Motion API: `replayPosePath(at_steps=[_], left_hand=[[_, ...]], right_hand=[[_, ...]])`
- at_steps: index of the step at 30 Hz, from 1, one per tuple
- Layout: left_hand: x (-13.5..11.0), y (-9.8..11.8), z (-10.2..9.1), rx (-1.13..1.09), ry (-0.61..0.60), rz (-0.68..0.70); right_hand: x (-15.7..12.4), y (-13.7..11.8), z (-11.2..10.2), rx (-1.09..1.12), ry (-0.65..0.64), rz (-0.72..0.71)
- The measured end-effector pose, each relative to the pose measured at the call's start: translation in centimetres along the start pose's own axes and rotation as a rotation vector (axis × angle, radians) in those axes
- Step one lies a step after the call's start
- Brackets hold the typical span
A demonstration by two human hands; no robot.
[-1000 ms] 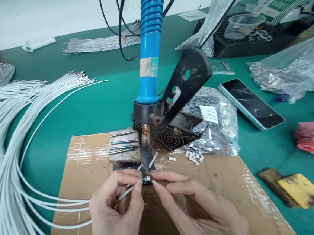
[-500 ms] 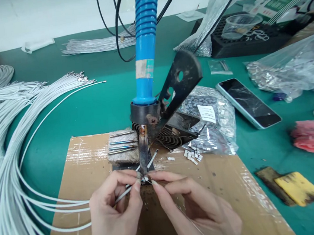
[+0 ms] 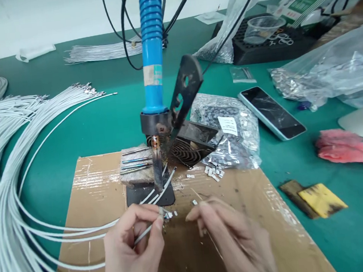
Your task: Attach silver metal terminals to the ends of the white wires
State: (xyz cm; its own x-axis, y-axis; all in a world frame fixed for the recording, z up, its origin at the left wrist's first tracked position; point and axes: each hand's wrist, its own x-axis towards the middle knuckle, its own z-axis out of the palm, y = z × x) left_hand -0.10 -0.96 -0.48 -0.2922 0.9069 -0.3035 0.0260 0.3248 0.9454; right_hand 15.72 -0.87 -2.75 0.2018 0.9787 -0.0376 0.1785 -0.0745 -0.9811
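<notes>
My left hand [image 3: 136, 244] is closed, pinching a white cable [image 3: 143, 235] with a small white LED-like piece [image 3: 168, 215] at its tip. Just above stands a soldering iron [image 3: 154, 87] with a blue handle, fixed upright with its tip [image 3: 158, 181] pointing down. My right hand [image 3: 234, 234], slightly blurred, is closed around a thin solder wire [image 3: 216, 247], apart from the left hand. By its fingertips is another small white piece [image 3: 194, 202]; whether they touch it I cannot tell. Several white cable ends [image 3: 169, 180] lie over a black pad [image 3: 134, 197] below the iron.
Bundles of white cables [image 3: 4, 206] fill the left side. Cardboard [image 3: 91, 175] lies under the hands. Behind are loose white pieces [image 3: 214, 171], a silvery bag [image 3: 226, 127], and a coiled iron holder [image 3: 186, 150]. Rightward sit a phone [image 3: 273, 113], sponge [image 3: 322, 200] and pink cloth [image 3: 348, 148].
My right hand has moved right, away from my left hand, with the solder wire. The left hand's cable tip has come down away from the iron's tip. The view has shifted slightly.
</notes>
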Motion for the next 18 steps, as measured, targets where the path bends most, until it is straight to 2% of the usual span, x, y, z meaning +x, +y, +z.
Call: replayPosePath(at_steps=[3, 7, 18], left_hand=[[-0.8, -0.2, -0.1, -0.003, -0.021, -0.004], [-1.5, -0.2, -0.4, -0.034, -0.017, -0.038], [-2.3, -1.6, -1.4, -0.082, -0.093, -0.038]], right_hand=[[-0.6, -0.7, 1.5, -0.070, -0.056, -0.067], [-0.5, -0.6, 1.8, -0.056, -0.115, -0.159], [-1.0, -1.0, 1.1, -0.069, -0.162, -0.126]])
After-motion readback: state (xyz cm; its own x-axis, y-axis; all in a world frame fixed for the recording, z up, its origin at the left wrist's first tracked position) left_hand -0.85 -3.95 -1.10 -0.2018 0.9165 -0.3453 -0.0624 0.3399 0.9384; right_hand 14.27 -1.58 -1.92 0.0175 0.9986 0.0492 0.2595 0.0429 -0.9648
